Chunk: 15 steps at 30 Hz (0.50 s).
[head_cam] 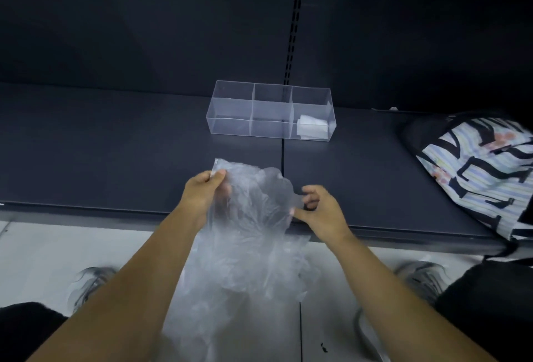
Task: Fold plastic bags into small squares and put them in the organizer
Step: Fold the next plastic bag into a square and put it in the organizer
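Left hand (206, 188) pinches the bag's (253, 217) upper corner. The bag hangs over the shelf (115, 159) edge. Right hand (323, 211) pinches its 3 o'clock edge. Organizer (230, 127) sits at 12 o'clock, with a folded bag (313, 127) in its right compartment.

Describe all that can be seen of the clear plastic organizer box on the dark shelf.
The clear rectangular plastic organizer stands upright and open-topped on the dark shelf, long side toward the camera. Two thin clear dividers split it into three compartments in a row. The right one holds a folded white plastic square; the other two look empty. Nothing else touches it.
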{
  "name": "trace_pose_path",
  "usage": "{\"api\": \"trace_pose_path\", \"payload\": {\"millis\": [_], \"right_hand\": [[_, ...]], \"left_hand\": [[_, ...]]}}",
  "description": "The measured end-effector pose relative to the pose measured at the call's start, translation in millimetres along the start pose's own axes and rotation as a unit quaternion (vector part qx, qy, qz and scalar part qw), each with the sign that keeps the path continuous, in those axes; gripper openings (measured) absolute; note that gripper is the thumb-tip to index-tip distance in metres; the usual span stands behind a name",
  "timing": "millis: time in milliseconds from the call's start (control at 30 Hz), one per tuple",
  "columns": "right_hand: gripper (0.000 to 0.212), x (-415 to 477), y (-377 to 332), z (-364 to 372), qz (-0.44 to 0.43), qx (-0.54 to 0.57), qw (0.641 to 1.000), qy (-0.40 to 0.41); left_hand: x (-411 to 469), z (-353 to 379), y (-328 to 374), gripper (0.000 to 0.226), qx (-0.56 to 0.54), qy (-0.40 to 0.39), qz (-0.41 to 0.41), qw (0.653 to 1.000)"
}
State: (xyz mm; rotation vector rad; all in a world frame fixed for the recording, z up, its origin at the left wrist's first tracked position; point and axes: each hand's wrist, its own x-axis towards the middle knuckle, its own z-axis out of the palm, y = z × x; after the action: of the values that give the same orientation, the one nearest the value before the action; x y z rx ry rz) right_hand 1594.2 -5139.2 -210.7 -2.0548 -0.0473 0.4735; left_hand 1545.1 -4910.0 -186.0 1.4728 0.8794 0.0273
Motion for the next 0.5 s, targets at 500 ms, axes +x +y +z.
{"api": "trace_pose_path", "payload": {"millis": [500], "right_hand": [[0.043,72.7,7.1,2.3,-0.039,-0.153,0.974,-0.161]], "left_hand": [[71.5,-13.4,-24.0,0.026,0.015,0.076,-0.061,0.995]]}}
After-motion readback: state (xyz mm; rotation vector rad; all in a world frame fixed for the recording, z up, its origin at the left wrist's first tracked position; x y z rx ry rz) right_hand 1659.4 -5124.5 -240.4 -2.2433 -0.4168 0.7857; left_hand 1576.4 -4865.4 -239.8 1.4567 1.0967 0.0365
